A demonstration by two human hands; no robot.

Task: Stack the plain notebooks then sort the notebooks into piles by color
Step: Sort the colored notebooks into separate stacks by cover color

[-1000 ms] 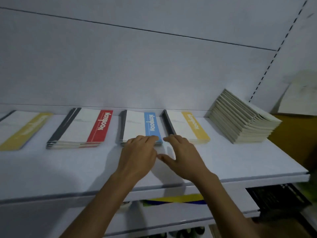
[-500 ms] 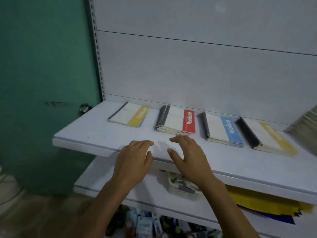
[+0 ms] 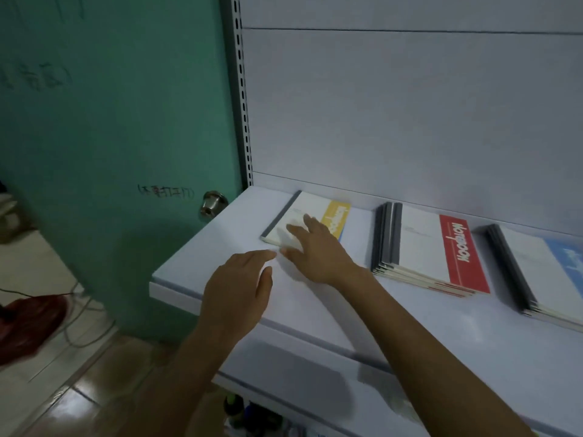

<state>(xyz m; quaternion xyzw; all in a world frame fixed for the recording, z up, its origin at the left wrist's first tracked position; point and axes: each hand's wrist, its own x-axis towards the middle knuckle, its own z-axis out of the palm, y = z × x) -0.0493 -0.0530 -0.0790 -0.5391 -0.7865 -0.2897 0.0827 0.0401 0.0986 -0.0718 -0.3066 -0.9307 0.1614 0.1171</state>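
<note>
Yellow notebook (image 3: 310, 206) lies under the flat-fingered right hand (image 3: 315, 250), red pile (image 3: 435, 250) beside; left hand (image 3: 236, 288) relaxed.

Red-band notebook stack (image 3: 460, 250): "Notebook" in white letters, running along the red band of the top cover.
Yellow-band notebook (image 3: 338, 212): white word on the yellow band, partly hidden, not fully readable.
Blue-band notebook stack (image 3: 564, 263): white print, too blurred to read.
Green door (image 3: 126, 127): dark handwritten scrawls, illegible.
</note>
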